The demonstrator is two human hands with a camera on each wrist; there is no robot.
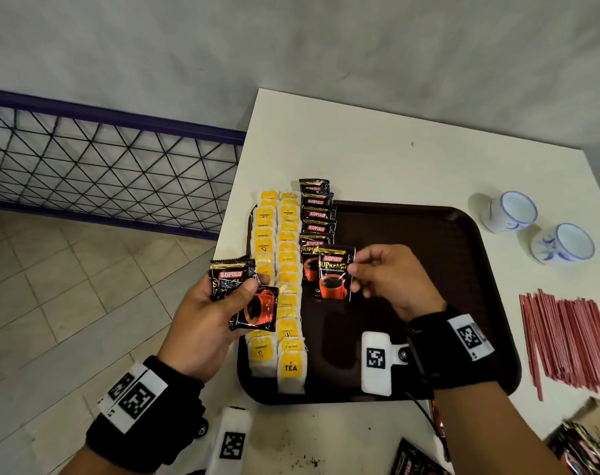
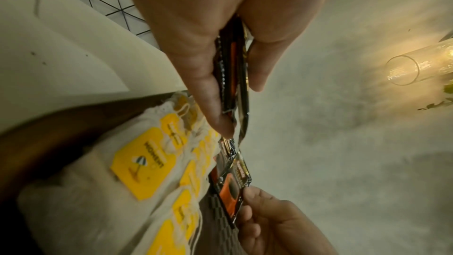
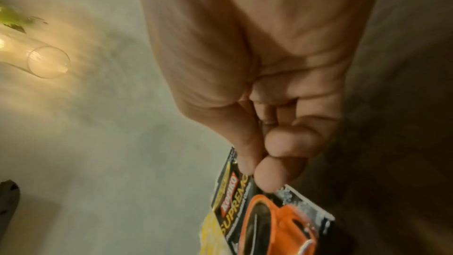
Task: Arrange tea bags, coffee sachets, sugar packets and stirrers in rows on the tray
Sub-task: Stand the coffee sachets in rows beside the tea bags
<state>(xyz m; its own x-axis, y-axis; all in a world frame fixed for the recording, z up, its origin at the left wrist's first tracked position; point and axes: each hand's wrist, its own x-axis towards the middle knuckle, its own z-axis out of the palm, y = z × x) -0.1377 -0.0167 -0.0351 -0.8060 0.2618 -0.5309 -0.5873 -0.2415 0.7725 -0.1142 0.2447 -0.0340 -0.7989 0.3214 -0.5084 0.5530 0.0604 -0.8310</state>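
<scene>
A dark brown tray (image 1: 463, 241) lies on the white table (image 1: 377, 149). Two rows of yellow-tagged tea bags (image 1: 279, 269) run along its left side. Beside them runs a row of black Kopiko coffee sachets (image 1: 317, 214). My right hand (image 1: 391, 279) pinches one coffee sachet (image 1: 334, 274) by its right edge, just above the near end of that row; the pinch shows in the right wrist view (image 3: 259, 210). My left hand (image 1: 213, 310) grips a small stack of coffee sachets (image 1: 247, 296) over the tray's left edge, thumb on top (image 2: 232, 77).
A pile of red stirrers (image 1: 572, 341) lies right of the tray. Two white-and-blue cups (image 1: 538, 228) stand at the far right. More sachets and a cardboard box (image 1: 586, 437) sit at the near right corner. A wire-mesh rail (image 1: 103, 166) runs left of the table.
</scene>
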